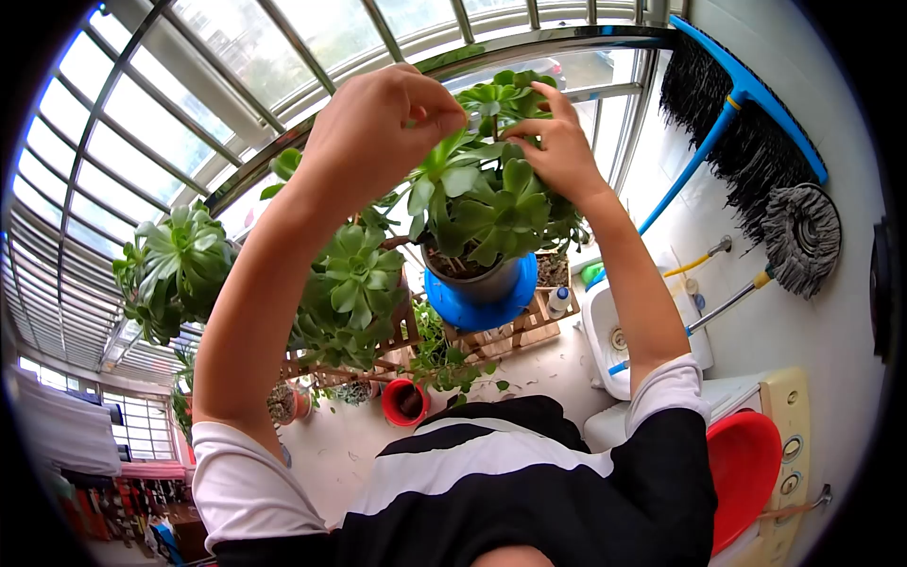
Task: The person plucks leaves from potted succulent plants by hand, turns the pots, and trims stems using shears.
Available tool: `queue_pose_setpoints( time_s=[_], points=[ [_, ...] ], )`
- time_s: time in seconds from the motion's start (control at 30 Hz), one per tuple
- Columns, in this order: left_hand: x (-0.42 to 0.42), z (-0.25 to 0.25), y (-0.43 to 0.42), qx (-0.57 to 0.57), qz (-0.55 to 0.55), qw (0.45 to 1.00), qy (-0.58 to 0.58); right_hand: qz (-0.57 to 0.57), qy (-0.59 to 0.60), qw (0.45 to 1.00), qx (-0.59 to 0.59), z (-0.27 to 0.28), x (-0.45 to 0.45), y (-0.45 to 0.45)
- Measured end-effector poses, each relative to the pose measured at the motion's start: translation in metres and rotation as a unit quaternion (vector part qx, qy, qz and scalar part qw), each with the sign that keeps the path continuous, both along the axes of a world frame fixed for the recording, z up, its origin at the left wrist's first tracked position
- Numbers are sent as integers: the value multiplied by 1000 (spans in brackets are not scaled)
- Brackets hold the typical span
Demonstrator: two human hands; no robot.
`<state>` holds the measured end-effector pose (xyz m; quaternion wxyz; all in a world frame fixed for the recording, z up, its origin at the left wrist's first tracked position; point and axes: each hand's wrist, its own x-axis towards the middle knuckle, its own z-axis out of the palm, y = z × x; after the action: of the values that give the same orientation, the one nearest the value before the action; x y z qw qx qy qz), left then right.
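Observation:
A tall succulent point(505, 213) with green rosettes grows in a grey pot point(477, 279), which stands on a blue round piece point(487, 310). My left hand point(383, 118) is raised at the plant's upper left, its fingers curled and pinched together; whatever may be between the fingertips is too small to make out. At the upper right of the same plant, my right hand point(559, 142) has its fingers apart, the fingertips touching or very near the top rosette's leaves. More rosettes point(354, 274) hang below my left forearm.
Metal window bars point(378, 33) curve behind the plants. Another succulent point(179, 260) is at left. A wooden rack point(515, 335) and red pot point(404, 402) are below. At right are a white sink point(605, 321), a blue broom point(742, 85), a mop point(803, 236) and a red basin point(746, 472).

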<state>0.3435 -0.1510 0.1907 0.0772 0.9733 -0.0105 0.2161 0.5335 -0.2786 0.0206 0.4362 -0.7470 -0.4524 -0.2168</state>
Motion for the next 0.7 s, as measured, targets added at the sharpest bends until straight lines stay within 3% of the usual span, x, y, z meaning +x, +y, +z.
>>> queue_pose_setpoints(
  time_s=[0.1,0.17,0.3,0.37,0.47,0.57,0.6,0.67,0.7],
  points=[
    [-50,-11,-17,-6,-55,998,-8,7,7,1000,3,-3,-1,-15],
    [-87,-27,-39,81,-52,994,44,2,13,999,29,4,-15,-27],
    [-124,-112,-66,-106,-115,985,69,15,25,988,151,22,-57,-44],
    [-127,-149,-70,-161,-94,975,123,33,-7,990,137,39,-84,-48],
    [-116,-196,-56,-248,-57,959,123,86,-125,988,27,69,-121,-37],
    [-96,-225,-33,-455,5,874,171,127,-233,956,-129,75,-151,-12],
    [-86,-251,-24,-461,5,872,164,137,-246,945,-169,68,-155,-2],
    [-65,-293,-12,-561,-9,827,22,116,-311,918,-217,53,-153,16],
    [-59,-291,-12,-568,-6,823,14,91,-358,899,-233,44,-148,26]
  ],
)
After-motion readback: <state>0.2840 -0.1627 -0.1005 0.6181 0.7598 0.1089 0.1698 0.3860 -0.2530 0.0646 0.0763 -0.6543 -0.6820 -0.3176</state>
